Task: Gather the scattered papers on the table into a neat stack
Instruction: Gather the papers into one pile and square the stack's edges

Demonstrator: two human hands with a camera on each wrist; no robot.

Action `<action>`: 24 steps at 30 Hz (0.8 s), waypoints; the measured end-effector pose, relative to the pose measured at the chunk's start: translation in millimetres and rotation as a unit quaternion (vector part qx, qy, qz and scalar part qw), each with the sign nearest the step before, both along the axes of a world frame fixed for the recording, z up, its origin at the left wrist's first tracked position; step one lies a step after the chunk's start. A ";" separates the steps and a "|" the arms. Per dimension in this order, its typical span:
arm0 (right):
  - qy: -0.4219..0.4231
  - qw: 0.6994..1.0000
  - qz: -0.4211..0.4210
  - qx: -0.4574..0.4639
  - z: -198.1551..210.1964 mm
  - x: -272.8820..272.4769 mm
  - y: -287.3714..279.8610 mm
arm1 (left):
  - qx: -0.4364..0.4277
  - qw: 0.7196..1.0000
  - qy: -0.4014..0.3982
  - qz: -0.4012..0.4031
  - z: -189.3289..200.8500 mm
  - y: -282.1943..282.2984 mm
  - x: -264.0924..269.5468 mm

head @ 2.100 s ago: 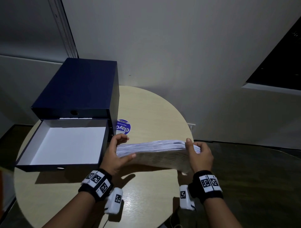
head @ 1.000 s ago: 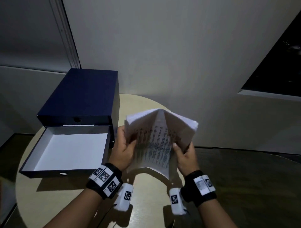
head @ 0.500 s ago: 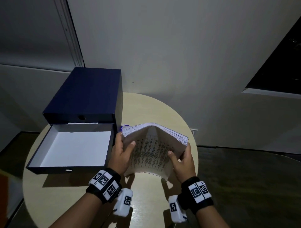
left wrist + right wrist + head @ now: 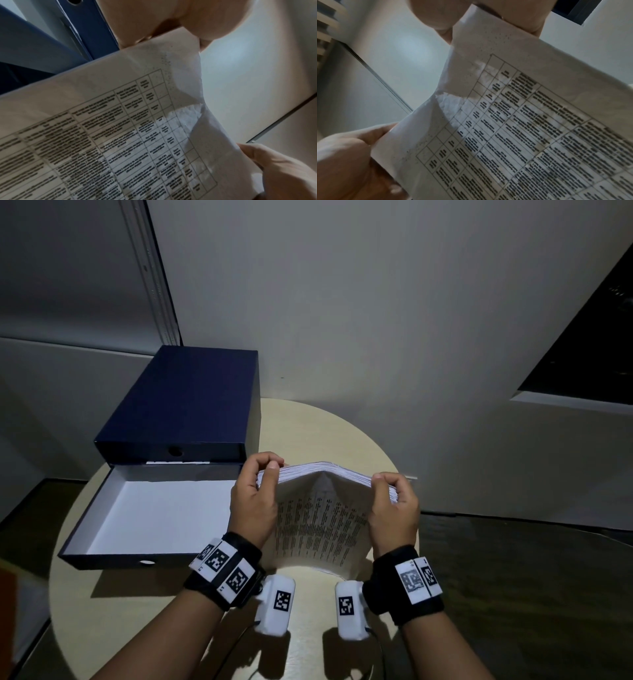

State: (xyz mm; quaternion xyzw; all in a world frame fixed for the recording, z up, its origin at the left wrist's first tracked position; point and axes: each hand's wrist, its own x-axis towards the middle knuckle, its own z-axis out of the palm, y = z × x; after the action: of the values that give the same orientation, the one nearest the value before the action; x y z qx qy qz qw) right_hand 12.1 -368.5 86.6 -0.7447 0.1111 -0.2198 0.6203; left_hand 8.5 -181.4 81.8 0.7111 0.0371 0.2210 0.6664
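Observation:
A thick stack of printed papers [image 4: 322,518] stands on edge on the round table [image 4: 308,433], bowed into a ridge at its top. My left hand [image 4: 255,501] grips its upper left corner and my right hand [image 4: 394,505] grips its upper right corner, fingers curled over the top edge. The front sheet carries a table of text [image 4: 120,142], also seen from the right wrist as the printed sheet [image 4: 530,128]. Both wrist views show thumb and fingers pinching the paper's corners. The stack's bottom edge rests near the table's front.
An open dark blue box [image 4: 85,556] with a white inside lies left of the stack, and its lid [image 4: 185,402] sits behind it. A grey wall stands behind the table; dark floor lies to the right.
The stack, earlier held flat, was tipped upright and bowed. Since half a second ago both hands have slid up to its top corners.

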 end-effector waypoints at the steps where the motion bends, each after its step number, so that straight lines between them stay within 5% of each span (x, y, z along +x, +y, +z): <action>1: -0.011 1.000 0.015 0.005 -1.4 0.3 -1.7 | -0.009 1.000 -0.010 -0.015 -1.6 2.1 -1.1; 7: 0.052 0.988 0.143 -0.033 -34.2 -22.9 -15.5 | 0.010 0.993 0.057 -0.107 -44.4 20.7 -17.3; 24: 0.098 0.985 0.138 -0.037 -39.6 -29.8 -7.3 | 0.034 0.985 0.107 -0.128 -47.3 15.7 -22.8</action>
State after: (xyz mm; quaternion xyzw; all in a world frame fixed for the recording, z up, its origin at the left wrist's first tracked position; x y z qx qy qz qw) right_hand -17.7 -375.9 47.0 -0.7935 0.0588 -0.0620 0.6026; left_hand -14.3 -165.7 34.5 0.7518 0.0096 0.0578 0.6568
